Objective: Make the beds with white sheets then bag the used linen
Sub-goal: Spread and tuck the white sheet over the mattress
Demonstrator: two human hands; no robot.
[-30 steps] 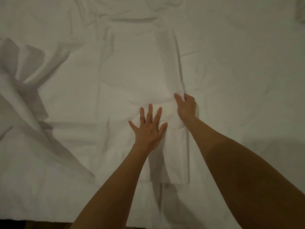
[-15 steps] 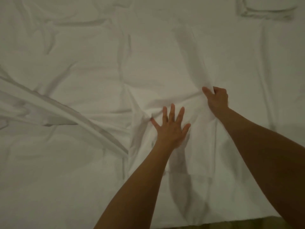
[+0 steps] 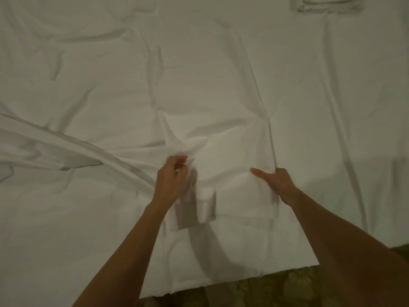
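White bedding filled nearly the whole view, with a strip of patterned carpet [image 3: 276,284] showing along the lower edge past the near side of the bed [image 3: 66,251]. Spread across the bed lay a white sheet [image 3: 210,85], creased in long lines that ran away from the person, and a thick ridge of gathered cloth [image 3: 66,147] swept in from the left edge toward the middle. At the far right top sat a folded white cloth [image 3: 327,4], well apart from both hands.

Both bare forearms reached forward from the bottom of the view, angled inward toward the middle of the sheet. The left hand [image 3: 171,181] was turned on its side, its fingers curled and pinching a bunched fold of the sheet that rose to a peak just above it; the hand was blurred, so how the single fingers lay could not be told. The right hand [image 3: 276,181] lay near it on the right, palm down, thumb stretched out to the left on top of the cloth and the other fingers tucked under a raised edge of the sheet, gripping it beside a long straight crease [image 3: 272,142].
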